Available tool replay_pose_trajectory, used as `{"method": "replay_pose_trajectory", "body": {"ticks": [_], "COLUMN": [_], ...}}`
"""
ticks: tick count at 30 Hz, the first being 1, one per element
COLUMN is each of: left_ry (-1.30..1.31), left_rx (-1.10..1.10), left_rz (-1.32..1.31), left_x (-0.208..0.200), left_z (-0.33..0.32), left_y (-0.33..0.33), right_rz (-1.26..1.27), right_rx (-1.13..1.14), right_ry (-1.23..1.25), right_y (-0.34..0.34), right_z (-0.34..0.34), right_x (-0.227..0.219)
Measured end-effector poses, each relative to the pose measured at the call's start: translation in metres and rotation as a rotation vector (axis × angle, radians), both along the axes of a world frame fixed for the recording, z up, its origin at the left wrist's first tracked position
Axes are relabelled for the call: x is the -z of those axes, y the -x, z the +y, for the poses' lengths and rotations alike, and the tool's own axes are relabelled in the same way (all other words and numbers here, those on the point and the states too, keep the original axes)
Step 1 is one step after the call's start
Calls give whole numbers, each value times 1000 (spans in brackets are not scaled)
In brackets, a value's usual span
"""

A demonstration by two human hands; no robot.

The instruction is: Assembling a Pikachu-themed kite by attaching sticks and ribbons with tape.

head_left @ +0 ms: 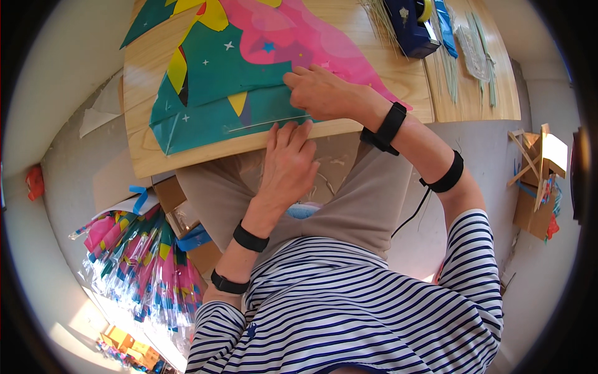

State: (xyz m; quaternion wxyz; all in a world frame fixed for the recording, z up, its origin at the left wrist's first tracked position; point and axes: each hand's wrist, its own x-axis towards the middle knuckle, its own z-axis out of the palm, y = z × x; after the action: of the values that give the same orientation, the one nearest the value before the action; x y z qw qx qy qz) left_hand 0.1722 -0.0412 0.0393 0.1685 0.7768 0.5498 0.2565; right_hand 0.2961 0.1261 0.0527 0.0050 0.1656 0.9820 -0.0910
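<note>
A colourful printed sheet [212, 81], teal, pink and yellow with small stars, lies on the wooden table in front of me, shaped like a kite sail. Its near teal border is creased, and a thin pale strip [268, 124] runs along that border. My left hand [288, 163] reaches the sheet's near edge, fingertips resting beside the strip with the fingers slightly apart. Just above and to the right, my right hand [321, 93] has curled fingers closed on the teal part by the pink area. Its fingertips are partly hidden.
A dark blue tape dispenser [412, 28] stands at the far right of the wooden table [405, 84], near thin sticks [448, 78] and a clear plastic bag [471, 53]. Colourful plastic-wrapped bundles [140, 262] lie low on the left. A cardboard box [532, 212] stands right.
</note>
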Motion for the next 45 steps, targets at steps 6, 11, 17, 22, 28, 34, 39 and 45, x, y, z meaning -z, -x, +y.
{"method": "replay_pose_trajectory", "body": {"ticks": [6, 11, 17, 22, 28, 34, 39, 45], "left_ry": [-13, -11, -43, -61, -65, -98, -70, -89], "left_rx": [4, -9, -23, -35, -42, -45, -40, -77], "left_rz": [22, 74, 200, 228, 287, 261, 253, 248], "left_x": [4, 10, 18, 17, 14, 15, 14, 16], "left_z": [5, 7, 6, 7, 6, 6, 5, 5], "left_y": [-1, -3, -10, -17, -22, -24, -24, -25], "right_rz": [-27, -12, -157, -132, 199, 232, 141, 263], "right_rx": [-15, -18, 105, 221, 426, 584, 785, 748], "right_ry": [-37, -41, -186, -209, 35, 305, 260, 290], "right_y": [1, 0, 7, 5, -10, -26, -7, -14], "right_z": [2, 2, 2, 4, 15, -15, -17, -26], "right_x": [3, 4, 1, 4, -6, 21, 32, 33]}}
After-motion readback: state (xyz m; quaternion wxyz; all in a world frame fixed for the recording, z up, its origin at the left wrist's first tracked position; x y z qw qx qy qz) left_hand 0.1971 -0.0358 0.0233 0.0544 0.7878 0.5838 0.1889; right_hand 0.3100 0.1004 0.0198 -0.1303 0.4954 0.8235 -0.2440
